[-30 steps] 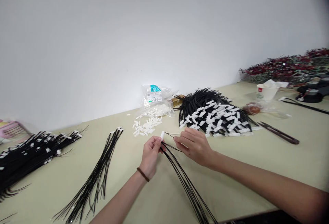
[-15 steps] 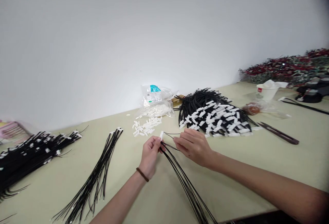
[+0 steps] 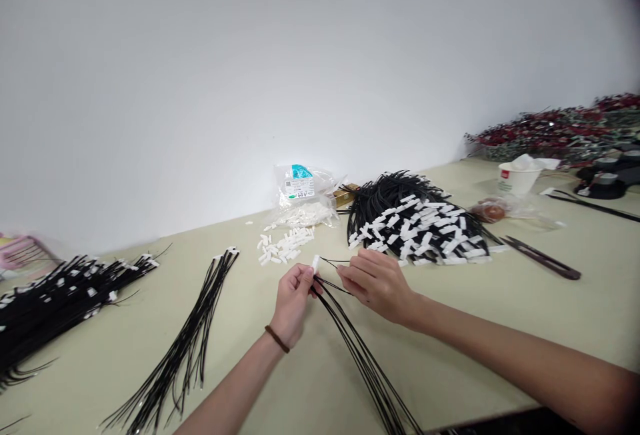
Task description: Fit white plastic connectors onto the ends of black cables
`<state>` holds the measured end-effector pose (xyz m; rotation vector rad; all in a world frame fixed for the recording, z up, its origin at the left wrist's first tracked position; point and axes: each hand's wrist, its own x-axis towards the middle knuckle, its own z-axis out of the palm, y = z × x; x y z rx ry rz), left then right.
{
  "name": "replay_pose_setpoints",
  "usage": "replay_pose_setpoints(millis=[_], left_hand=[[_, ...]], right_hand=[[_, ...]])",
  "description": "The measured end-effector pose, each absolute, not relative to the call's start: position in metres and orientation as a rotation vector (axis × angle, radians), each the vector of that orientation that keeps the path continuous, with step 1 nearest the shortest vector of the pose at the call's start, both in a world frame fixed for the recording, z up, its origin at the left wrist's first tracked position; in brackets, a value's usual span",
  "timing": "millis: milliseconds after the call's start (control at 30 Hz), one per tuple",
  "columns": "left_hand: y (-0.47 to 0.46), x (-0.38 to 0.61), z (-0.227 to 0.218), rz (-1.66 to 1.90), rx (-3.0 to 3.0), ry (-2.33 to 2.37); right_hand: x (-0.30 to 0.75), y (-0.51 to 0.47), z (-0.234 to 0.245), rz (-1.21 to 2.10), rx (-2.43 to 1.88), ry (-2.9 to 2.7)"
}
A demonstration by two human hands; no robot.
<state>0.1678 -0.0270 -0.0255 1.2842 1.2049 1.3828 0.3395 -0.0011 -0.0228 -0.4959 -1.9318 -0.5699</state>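
Left hand (image 3: 294,298): your fingertips pinch the white connector (image 3: 316,264) — near the loose connectors (image 3: 286,246)
Right hand (image 3: 377,282): your fingers close narrowly on thin black wires (image 3: 336,260) beside that connector
Clear bag (image 3: 320,207): teal-and-white label (image 3: 300,188), print too small
Paper cup (image 3: 518,182): red logo (image 3: 505,174), green print (image 3: 506,188) — illegible

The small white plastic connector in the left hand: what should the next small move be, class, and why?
Perhaps the right hand should ease one of the thin black wires toward the small white plastic connector: the left hand pinches it, and the wires bridge both hands.
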Motion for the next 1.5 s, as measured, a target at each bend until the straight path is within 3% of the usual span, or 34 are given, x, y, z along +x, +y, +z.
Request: replay_pose_setpoints(millis=[1033, 1500], left_hand=[[-0.0338, 0.1696, -0.0178, 1.243, 1.453, 1.129], [-0.0332, 0.1699, -0.0194, 1.149, 1.513, 1.121]], right_hand=[[0.3400, -0.0015, -0.0220, -0.328, -0.576, -1.894], [0.3378, -0.0005, -0.0257, 0.094, -0.441, -2.081]])
